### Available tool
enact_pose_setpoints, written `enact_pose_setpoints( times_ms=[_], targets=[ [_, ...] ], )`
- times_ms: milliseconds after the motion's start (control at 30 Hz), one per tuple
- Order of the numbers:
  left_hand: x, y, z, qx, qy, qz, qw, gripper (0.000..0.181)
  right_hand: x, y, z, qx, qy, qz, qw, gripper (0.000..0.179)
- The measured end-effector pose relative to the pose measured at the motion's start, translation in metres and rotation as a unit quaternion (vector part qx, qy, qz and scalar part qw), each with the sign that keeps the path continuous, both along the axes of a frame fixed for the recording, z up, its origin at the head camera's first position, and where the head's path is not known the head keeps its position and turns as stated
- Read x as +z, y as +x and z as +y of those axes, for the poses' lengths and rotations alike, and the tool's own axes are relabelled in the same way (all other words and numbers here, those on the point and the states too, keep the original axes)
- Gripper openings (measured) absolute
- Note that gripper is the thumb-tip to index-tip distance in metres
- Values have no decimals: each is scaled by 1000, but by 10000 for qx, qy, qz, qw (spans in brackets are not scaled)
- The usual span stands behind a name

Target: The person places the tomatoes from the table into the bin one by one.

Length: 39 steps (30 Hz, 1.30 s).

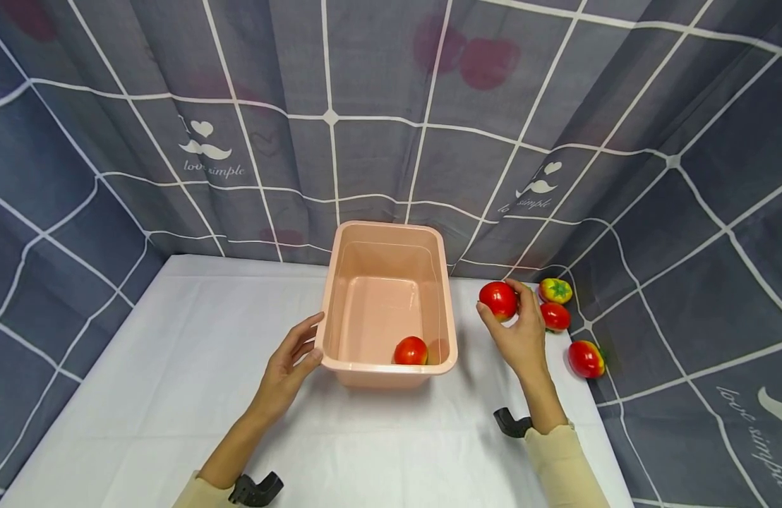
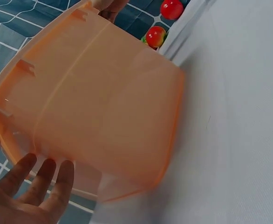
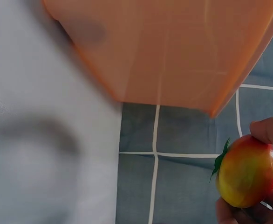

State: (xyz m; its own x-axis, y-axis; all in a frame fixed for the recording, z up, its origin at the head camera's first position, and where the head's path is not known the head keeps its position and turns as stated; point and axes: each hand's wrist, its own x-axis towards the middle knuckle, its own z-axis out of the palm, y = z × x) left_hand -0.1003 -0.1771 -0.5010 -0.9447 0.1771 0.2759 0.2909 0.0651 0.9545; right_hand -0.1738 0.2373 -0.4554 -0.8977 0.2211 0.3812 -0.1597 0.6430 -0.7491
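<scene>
A peach-coloured plastic bin [image 1: 388, 368] stands on the white cloth, with a red tomato-like fruit [image 1: 410, 351] lying in its near right corner. Against the bin's left side, my left hand [image 1: 291, 367] rests its fingertips right at the rim, the fingers spread and fairly straight in the left wrist view. To the right of the bin, my right hand [image 1: 521, 330] holds a round red fruit [image 1: 497, 300] between thumb and fingers. That fruit shows a yellow-orange face and green leaves [image 3: 219, 161] in the right wrist view.
Beyond the right hand, near the table's right edge, lie a yellow-green and red fruit [image 1: 555, 290], a red fruit [image 1: 555, 317] and a red and yellow fruit [image 1: 586, 359]. Grey checked curtains [image 1: 378, 162] hang behind and along both sides of the white table [image 1: 175, 353].
</scene>
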Motion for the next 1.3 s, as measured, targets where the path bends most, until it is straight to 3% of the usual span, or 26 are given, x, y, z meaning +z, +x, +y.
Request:
enact_pose_setpoints(
  times_ms=[267,600,833,1300],
  targets=[
    [-2,0,-1,-28,-38,70,10000,62,4,1,-5,6,-2,-78,10000,78],
    [-2,1,1,-39,11,-46,10000,62,19,5,-23,196,52,234,9995,79],
    [-2,1,1,29,-47,-8,10000,62,28,1,-39,541,122,531,9971,77],
    [-1,1,0,-5,25,-57,10000,62,37,-9,-76,1194,-25,379,9921,75]
  ],
)
